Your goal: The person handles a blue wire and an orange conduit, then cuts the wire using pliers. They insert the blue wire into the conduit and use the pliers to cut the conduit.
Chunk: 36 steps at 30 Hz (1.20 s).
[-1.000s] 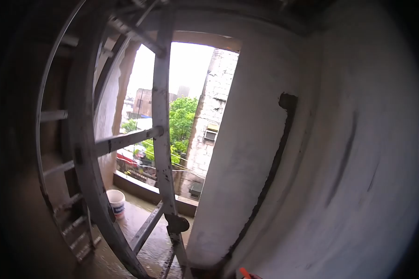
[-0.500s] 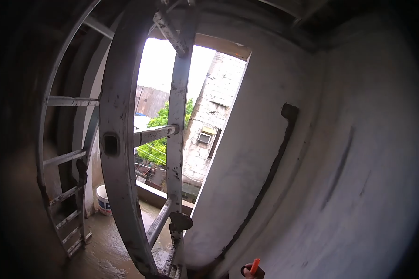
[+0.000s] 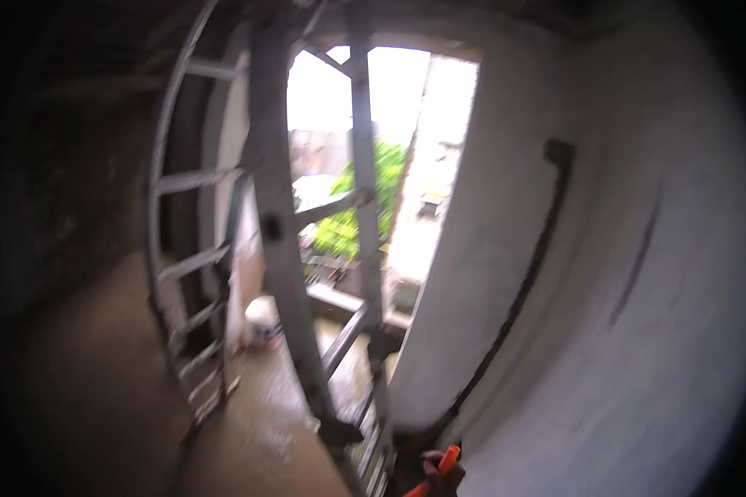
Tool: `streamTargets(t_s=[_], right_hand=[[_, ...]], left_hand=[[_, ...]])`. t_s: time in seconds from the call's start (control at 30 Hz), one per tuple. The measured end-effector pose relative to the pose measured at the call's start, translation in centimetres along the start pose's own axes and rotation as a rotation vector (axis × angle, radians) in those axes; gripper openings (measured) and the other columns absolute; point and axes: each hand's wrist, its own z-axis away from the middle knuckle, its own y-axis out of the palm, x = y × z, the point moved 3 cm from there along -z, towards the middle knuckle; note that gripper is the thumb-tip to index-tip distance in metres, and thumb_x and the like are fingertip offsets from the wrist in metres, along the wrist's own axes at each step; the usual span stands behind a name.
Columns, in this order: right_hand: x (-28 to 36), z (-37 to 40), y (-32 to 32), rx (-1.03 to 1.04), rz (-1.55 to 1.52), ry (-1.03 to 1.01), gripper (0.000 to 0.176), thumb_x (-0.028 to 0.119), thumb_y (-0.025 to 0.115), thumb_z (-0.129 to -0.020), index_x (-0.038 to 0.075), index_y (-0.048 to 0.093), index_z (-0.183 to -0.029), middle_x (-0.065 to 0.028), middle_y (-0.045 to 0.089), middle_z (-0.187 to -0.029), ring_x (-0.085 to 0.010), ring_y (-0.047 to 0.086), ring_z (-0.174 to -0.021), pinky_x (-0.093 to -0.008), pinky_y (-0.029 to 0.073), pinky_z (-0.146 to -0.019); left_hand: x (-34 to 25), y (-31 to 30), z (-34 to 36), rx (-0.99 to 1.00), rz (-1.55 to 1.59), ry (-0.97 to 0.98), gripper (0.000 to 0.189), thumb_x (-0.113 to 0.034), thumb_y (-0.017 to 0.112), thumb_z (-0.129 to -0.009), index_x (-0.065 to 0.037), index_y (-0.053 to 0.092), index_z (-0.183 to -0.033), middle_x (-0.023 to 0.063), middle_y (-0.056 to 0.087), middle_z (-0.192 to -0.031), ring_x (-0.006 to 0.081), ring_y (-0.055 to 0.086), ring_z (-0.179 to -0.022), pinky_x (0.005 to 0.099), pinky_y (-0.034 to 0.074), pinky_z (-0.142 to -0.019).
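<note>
At the bottom edge, right of centre, my right hand (image 3: pixel 442 478) is closed around an orange stick-like thing (image 3: pixel 449 460), perhaps a handle. One end pokes up above the fingers and the rest slants down to the left, cut off by the frame. Its kind cannot be made out. The hand is low beside the foot of the plastered wall (image 3: pixel 605 356), just right of the aluminium stepladder (image 3: pixel 307 356). My left hand is out of view.
The ladder's other leg (image 3: pixel 155 207) with its rungs stands at the left. A white bucket (image 3: pixel 263 321) sits on the wet floor (image 3: pixel 265 406) by a tall opening onto a tree (image 3: pixel 340 228) and buildings. A dark groove (image 3: pixel 522 298) runs down the wall.
The view has swung left and down, so the ladder and opening appear further right. My right hand has risen slightly into view, showing more of the orange thing.
</note>
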Motion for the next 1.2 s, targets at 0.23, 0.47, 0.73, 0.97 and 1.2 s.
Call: streamTargets(t_s=[0.23, 0.47, 0.73, 0.97, 1.2], right_hand=[[3.3, 8.6, 9.7, 0.420, -0.418, 0.240, 0.013, 0.013, 0.050, -0.082, 0.002, 0.056, -0.085, 0.0020, 0.048, -0.070, -0.0042, 0.041, -0.058, -0.0192, 0.032, -0.049], [8.8, 26.0, 19.8, 0.616, -0.410, 0.369, 0.014, 0.014, 0.051, -0.082, 0.002, 0.055, -0.087, 0.0030, 0.045, -0.067, -0.0034, 0.040, -0.059, -0.0178, 0.030, -0.052], [13.9, 36.2, 32.2, 1.092, -0.380, 0.122, 0.016, 0.012, 0.051, -0.084, -0.003, 0.058, -0.087, -0.0017, 0.055, -0.073, -0.0068, 0.049, -0.069, -0.0213, 0.041, -0.063], [17.7, 45.1, 36.1, 1.748, -0.419, 0.245, 0.028, 0.022, 0.054, -0.083, -0.002, 0.052, -0.097, -0.0022, 0.054, -0.079, -0.0094, 0.049, -0.071, -0.0224, 0.041, -0.064], [15.6, 55.6, 46.0, 2.137, -0.649, 0.554, 0.035, 0.031, 0.038, -0.087, 0.006, 0.027, -0.108, -0.0084, 0.040, -0.098, -0.0154, 0.038, -0.088, -0.0303, 0.032, -0.079]], left_hand=[[0.5, -6.5, 14.7, -0.256, -0.178, 0.133, 0.021, -0.026, 0.055, -0.076, -0.008, 0.053, -0.088, 0.0156, 0.054, -0.075, 0.0322, 0.055, -0.070, 0.0406, 0.044, -0.061], [-6.3, -16.3, 30.6, -0.571, -0.264, -0.090, 0.014, -0.017, 0.052, -0.079, -0.012, 0.050, -0.091, 0.0123, 0.055, -0.071, 0.0347, 0.056, -0.066, 0.0420, 0.044, -0.054], [-8.3, -22.0, 40.5, -1.031, -0.346, -0.350, 0.025, -0.025, 0.049, -0.083, -0.005, 0.049, -0.098, 0.0171, 0.055, -0.077, 0.0362, 0.055, -0.074, 0.0406, 0.044, -0.062], [-11.6, -27.3, 45.8, -1.428, -0.102, -0.053, 0.037, -0.029, 0.047, -0.086, -0.003, 0.042, -0.112, 0.0093, 0.056, -0.088, 0.0196, 0.056, -0.079, 0.0290, 0.044, -0.068], [-10.8, -35.1, 57.1, -1.648, 0.186, -0.189, 0.029, -0.020, 0.041, -0.090, -0.006, 0.037, -0.115, 0.0058, 0.052, -0.091, 0.0049, 0.047, -0.063, 0.0186, 0.038, -0.052]])
